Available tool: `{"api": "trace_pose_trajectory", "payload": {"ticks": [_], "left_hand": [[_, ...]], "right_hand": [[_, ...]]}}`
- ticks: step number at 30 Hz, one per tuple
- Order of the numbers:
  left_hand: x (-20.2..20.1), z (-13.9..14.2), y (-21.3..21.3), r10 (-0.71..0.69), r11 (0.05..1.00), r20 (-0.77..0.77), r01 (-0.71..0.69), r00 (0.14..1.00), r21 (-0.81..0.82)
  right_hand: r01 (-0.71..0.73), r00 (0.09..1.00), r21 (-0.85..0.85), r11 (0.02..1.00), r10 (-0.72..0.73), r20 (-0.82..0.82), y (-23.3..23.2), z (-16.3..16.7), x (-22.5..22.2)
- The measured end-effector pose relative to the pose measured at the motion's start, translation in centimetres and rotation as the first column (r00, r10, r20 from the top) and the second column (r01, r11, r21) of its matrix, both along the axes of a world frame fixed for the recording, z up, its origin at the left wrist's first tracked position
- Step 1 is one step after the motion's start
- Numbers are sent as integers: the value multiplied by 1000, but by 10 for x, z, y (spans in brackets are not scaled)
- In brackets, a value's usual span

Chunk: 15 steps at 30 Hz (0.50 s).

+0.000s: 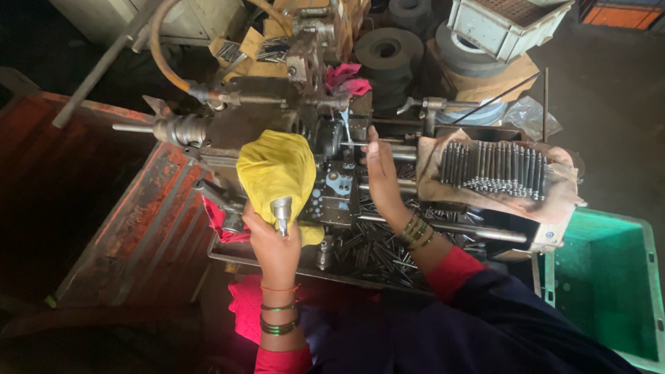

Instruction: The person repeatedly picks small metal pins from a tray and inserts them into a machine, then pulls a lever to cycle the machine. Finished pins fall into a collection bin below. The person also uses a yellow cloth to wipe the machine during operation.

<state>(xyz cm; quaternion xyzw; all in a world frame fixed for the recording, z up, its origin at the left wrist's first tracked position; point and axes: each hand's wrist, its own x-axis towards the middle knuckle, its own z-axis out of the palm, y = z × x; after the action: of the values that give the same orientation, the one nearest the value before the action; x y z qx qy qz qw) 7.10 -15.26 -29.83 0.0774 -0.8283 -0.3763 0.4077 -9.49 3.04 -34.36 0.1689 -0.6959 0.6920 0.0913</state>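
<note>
Dim workshop floor, small metalworking machine (305, 118) at centre

Left hand (276, 246) clenched around a metal lever handle (281, 215) just below a yellow cloth (276, 170) draped on the machine; right hand (381, 173) grasping a thin steel rod (357, 144) at the machine's middle, fingers pinched on it. Row of dark rods (493, 168) laid side by side on a cardboard-lined tray (429, 173) to the right; loose rods (377, 253) heaped in the pan beneath; green crate (609, 284) at far right

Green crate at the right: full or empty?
Empty as far as shown: the green crate shows a bare inside floor and walls; its lower corner runs out of frame.
</note>
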Motion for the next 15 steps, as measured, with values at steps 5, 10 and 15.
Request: {"api": "trace_pose_trajectory", "payload": {"ticks": [5, 10, 15], "left_hand": [[-4, -3, -3, -12, 1000, -17, 12, 1000, -3], [-10, -6, -3, 4, 1000, -8, -4, 1000, 3], [-13, -7, -6, -2, 1000, -3, 2, 1000, 27]], "right_hand": [[-101, 994, 113, 988, 106, -40, -15, 2, -3], [-216, 976, 119, 969, 218, -1, -4, 12, -6], [-267, 963, 226, 937, 265, 38, 12, 17, 5]]}}
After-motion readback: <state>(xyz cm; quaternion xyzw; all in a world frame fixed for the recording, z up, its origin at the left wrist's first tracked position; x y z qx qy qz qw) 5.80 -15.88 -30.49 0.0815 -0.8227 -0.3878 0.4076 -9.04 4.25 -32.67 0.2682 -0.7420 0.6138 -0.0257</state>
